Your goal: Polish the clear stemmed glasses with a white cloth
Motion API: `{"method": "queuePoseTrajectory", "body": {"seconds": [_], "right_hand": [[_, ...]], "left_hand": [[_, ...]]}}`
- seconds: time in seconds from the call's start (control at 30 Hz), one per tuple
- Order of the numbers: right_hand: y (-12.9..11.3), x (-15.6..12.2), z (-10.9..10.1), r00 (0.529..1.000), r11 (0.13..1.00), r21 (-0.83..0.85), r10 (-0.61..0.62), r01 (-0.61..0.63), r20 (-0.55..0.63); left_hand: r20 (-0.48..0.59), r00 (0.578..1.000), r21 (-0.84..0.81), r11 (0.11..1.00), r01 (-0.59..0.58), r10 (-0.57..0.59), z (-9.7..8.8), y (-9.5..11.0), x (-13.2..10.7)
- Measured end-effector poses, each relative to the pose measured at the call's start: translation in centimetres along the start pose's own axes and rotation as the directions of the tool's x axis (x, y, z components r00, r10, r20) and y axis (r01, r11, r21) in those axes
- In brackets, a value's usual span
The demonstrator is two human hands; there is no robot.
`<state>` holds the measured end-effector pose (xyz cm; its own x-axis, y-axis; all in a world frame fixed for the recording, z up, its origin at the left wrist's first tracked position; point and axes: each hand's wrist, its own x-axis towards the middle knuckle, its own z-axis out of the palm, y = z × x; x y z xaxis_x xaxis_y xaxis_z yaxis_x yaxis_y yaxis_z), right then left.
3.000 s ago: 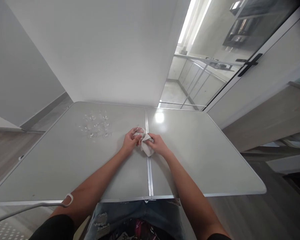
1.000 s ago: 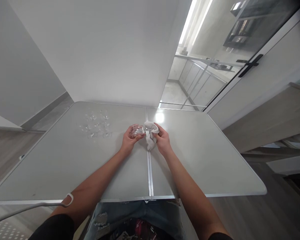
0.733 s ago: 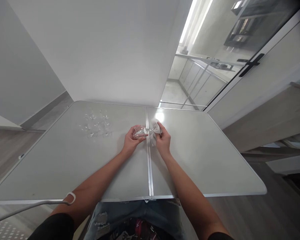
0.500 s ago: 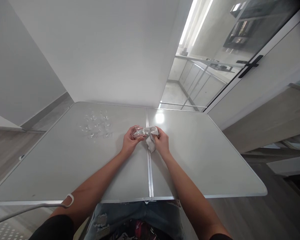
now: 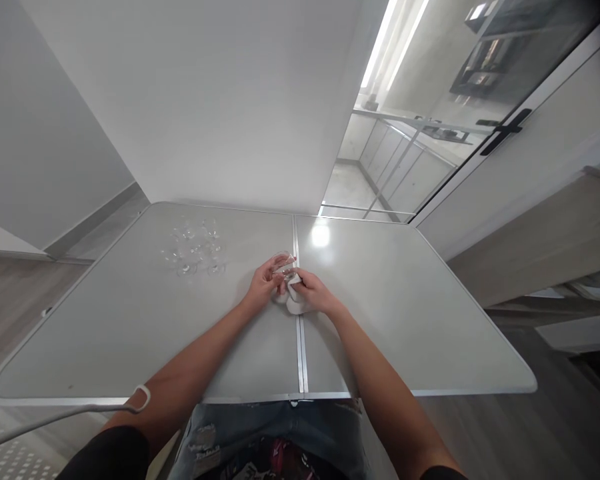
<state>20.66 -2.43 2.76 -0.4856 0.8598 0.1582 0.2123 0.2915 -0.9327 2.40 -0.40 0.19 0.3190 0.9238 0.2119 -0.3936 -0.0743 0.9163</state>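
My left hand (image 5: 263,285) is closed round the bowl of a clear stemmed glass (image 5: 283,261), held tilted above the middle of the grey folding table (image 5: 405,320). My right hand (image 5: 314,292) is closed on a small white cloth (image 5: 293,303) and presses it against the lower part of the glass. The two hands touch over the table's centre seam. The stem and foot of the glass are hidden by the cloth and fingers.
Several more clear stemmed glasses (image 5: 196,251) stand in a cluster at the far left of the table. A white wall rises behind the table. At the right is a glass sliding door (image 5: 430,120). A thin white cord (image 5: 80,410) hangs at the table's near left edge.
The right hand with the cloth has come back from the glass's foot to under its bowl. The glass has turned from lying sideways to a more upright tilt.
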Motion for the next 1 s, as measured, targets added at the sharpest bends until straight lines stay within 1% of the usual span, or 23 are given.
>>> {"method": "queuePoseTrajectory", "body": {"seconds": [0.07,0.1,0.13,0.17,0.2,0.27,0.3,0.33,0.37,0.4,0.47,0.5,0.53,0.57,0.6,0.67,0.73,0.77,0.83,0.9,0.93,0.97,1.0], "right_hand": [[0.2,0.0,0.1,0.996,0.990,0.122,0.069,-0.075,0.053],[0.3,0.0,0.2,0.993,0.984,0.139,0.100,-0.109,0.065],[0.5,0.1,0.2,0.991,0.985,0.113,0.123,-0.128,0.046],[0.6,0.2,0.4,0.991,0.990,0.041,0.133,-0.132,-0.005],[0.7,0.3,0.5,0.989,0.989,-0.072,0.126,-0.132,-0.082],[0.8,0.5,0.8,0.968,0.936,-0.319,0.072,-0.150,-0.241],[0.7,0.6,0.9,0.956,0.903,-0.399,0.043,-0.161,-0.289],[0.6,0.6,0.9,0.953,0.890,-0.426,0.028,-0.161,-0.301],[0.5,0.6,0.9,0.960,0.905,-0.398,0.035,-0.149,-0.279],[0.3,0.5,0.8,0.972,0.940,-0.316,0.060,-0.132,-0.227],[-0.2,0.2,0.4,0.988,0.989,-0.055,0.136,-0.140,-0.076],[-0.3,0.1,0.2,0.986,0.984,0.070,0.168,-0.167,-0.011],[-0.5,0.0,0.1,0.982,0.970,0.156,0.187,-0.188,0.022],[-0.5,0.0,-0.1,0.982,0.963,0.194,0.189,-0.188,0.013],[-0.5,0.0,-0.2,0.984,0.970,0.183,0.173,-0.162,-0.041],[-0.4,0.0,-0.2,0.969,0.995,0.032,0.099,-0.094,-0.225],[-0.2,0.1,-0.3,0.921,0.983,-0.160,0.019,-0.088,-0.390],[-0.2,0.0,-0.3,0.891,0.971,-0.215,-0.009,-0.100,-0.454],[-0.3,-0.2,-0.7,0.836,0.972,-0.212,-0.035,-0.098,-0.548],[-0.6,-0.5,-1.4,0.792,0.991,-0.122,-0.032,-0.054,-0.610],[-0.8,-0.8,-1.8,0.786,0.996,-0.078,-0.021,-0.035,-0.618],[-0.9,-1.0,-2.2,0.797,0.999,-0.045,-0.007,-0.025,-0.604],[-1.1,-1.1,-2.5,0.818,0.999,-0.024,0.010,-0.028,-0.575]], "left_hand": [[0.004,1.000,-0.053,0.999,0.011,-0.011,-0.1,0.1,0.0],[-0.006,1.000,-0.061,0.998,0.015,-0.015,-0.1,0.0,0.0],[-0.029,0.999,-0.054,0.998,0.013,-0.014,-0.1,0.0,0.1],[-0.065,0.998,-0.032,0.999,0.006,-0.008,-0.1,-0.2,0.1],[-0.110,0.994,-0.003,1.000,-0.002,0.002,-0.1,-0.3,0.2],[-0.189,0.982,0.046,0.999,-0.012,0.021,-0.2,-0.6,0.3],[-0.207,0.978,0.052,0.999,-0.014,0.025,-0.2,-0.6,0.3],[-0.207,0.978,0.041,0.999,-0.015,0.024,-0.2,-0.6,0.4],[-0.193,0.981,0.017,1.000,-0.015,0.018,-0.3,-0.5,0.4],[-0.163,0.987,-0.015,1.000,-0.010,0.008,-0.4,-0.4,0.4],[-0.081,0.997,-0.078,0.997,0.013,-0.020,-0.4,0.0,0.3],[-0.050,0.998,-0.101,0.995,0.022,-0.027,-0.4,0.2,0.3],[-0.035,0.999,-0.116,0.993,0.023,-0.028,-0.4,0.3,0.2],[-0.039,0.999,-0.121,0.993,0.018,-0.023,-0.4,0.4,0.2],[-0.061,0.998,-0.117,0.993,0.006,-0.013,-0.3,0.5,0.2],[-0.124,0.992,-0.089,0.996,-0.023,0.012,-0.2,0.5,0.2],[-0.180,0.983,-0.065,0.997,-0.048,0.036,-0.2,0.4,0.2],[-0.201,0.978,-0.059,0.996,-0.062,0.049,-0.3,0.3,0.2],[-0.224,0.972,-0.048,0.995,-0.088,0.075,-0.4,0.2,0.2],[-0.230,0.968,-0.023,0.994,-0.110,0.101,-0.5,0.1,0.3],[-0.234,0.965,-0.003,0.993,-0.122,0.118,-0.6,0.1,0.3],[-0.239,0.961,0.023,0.991,-0.135,0.137,-0.7,0.2,0.3],[-0.247,0.956,0.053,0.988,-0.148,0.157,-0.7,0.3,0.3]]}}
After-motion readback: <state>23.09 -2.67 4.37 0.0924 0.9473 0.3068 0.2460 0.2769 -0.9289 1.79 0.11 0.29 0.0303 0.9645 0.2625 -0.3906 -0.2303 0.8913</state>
